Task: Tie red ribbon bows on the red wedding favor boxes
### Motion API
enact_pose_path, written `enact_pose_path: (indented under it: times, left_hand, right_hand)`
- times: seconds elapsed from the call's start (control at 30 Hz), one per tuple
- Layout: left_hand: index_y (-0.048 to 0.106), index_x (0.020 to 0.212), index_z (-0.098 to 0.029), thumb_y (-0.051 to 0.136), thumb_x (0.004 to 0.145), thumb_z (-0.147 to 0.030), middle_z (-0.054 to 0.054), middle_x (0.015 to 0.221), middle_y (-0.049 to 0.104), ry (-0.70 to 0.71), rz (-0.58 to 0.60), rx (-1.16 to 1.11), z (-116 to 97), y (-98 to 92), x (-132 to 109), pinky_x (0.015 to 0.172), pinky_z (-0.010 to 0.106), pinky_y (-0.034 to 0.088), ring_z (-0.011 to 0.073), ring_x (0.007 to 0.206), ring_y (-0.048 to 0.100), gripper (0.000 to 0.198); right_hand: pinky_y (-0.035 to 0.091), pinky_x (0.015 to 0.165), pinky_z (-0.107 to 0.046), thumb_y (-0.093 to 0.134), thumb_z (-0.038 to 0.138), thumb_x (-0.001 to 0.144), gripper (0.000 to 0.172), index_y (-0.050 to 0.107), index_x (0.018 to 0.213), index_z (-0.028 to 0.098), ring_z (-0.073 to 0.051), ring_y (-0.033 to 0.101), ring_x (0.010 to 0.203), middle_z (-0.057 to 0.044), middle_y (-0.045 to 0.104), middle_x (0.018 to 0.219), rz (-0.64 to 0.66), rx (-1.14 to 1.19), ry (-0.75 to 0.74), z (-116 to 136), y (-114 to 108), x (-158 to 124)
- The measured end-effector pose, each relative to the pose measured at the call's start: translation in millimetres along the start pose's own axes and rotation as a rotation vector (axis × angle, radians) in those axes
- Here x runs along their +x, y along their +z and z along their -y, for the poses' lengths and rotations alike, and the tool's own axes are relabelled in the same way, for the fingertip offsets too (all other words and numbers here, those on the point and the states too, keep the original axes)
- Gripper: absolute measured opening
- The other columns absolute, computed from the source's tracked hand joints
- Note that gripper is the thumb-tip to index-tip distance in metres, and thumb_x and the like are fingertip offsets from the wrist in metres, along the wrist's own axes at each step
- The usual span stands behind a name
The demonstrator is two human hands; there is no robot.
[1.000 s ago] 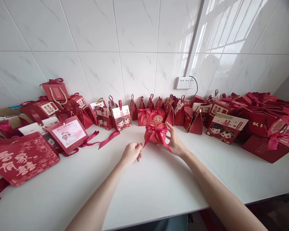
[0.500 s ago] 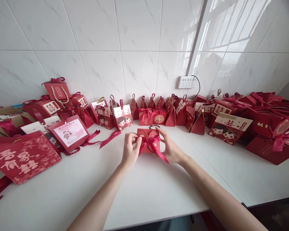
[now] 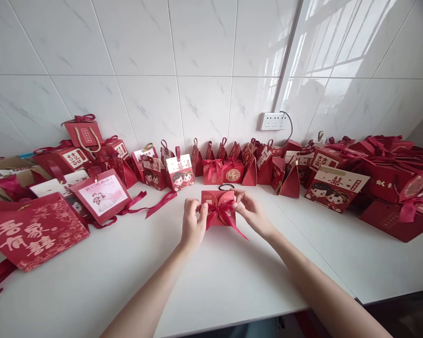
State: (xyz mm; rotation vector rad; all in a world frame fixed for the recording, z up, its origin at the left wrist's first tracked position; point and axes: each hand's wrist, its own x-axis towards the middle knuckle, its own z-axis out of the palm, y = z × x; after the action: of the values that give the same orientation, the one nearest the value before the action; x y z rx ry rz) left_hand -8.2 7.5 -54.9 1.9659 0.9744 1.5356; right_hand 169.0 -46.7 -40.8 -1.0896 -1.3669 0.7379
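A small red gift box [image 3: 217, 194] stands on the white table in front of me, with a crimson ribbon bow [image 3: 223, 212] tied across its front. My left hand [image 3: 193, 220] is closed at the box's left side, thumb and fingers pinching the bow's left loop. On the other side, my right hand [image 3: 253, 215] pinches the right loop between thumb and fingertips. One ribbon tail hangs toward the lower right. Just behind the box lies a thin black ring [image 3: 226, 186], partly hidden by it.
Several red and white gift boxes [image 3: 181, 172] line the wall. More red boxes are heaped at right [image 3: 384, 178] and left [image 3: 61, 157]. A loose ribbon [image 3: 162, 203] lies left of my hands. A power strip [image 3: 273, 121] is on the tiled wall.
My right hand has shifted from the box's right edge and upper corner to the bow's right loop. The loop looks spread out more. My left hand stays nearly in place.
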Motion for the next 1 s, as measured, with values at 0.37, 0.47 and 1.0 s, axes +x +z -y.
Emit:
enact_pose_path:
  times: [0.37,0.47,1.0]
  left_hand:
    - [0.031,0.063,-0.022,0.043,0.087,-0.034,-0.003,0.064,0.037,-0.070,0.068,-0.080,-7.8,-4.1,1.6,0.062,0.025,0.038,0.0129,0.060,0.040,0.030]
    - [0.031,0.062,-0.022,0.045,0.086,-0.034,-0.003,0.062,0.036,-0.087,0.066,-0.097,-9.5,-4.2,1.6,0.062,0.025,0.038,0.0127,0.059,0.039,0.030]
    - [0.045,0.074,-0.020,0.052,0.084,-0.028,-0.002,0.068,0.047,0.131,0.074,-0.059,-1.7,-4.5,0.6,0.061,0.022,0.044,0.0109,0.063,0.048,0.015]
  right_hand:
    - [0.038,0.101,-0.048,0.061,0.056,0.078,0.039,0.049,0.066,0.021,-0.029,0.044,0.126,-0.011,0.048,0.133,0.026,-0.023,-0.008,3.5,-2.8,-0.1]
    - [0.035,0.103,-0.049,0.065,0.055,0.075,0.041,0.047,0.062,0.021,-0.029,0.040,0.130,-0.009,0.047,0.135,0.046,0.047,0.032,4.4,-3.1,1.4]
    - [0.043,0.098,-0.052,0.073,0.023,0.066,0.099,0.012,0.143,0.034,-0.030,0.027,0.136,-0.014,0.026,0.144,0.238,-0.260,-0.125,-2.3,-6.2,-3.3]
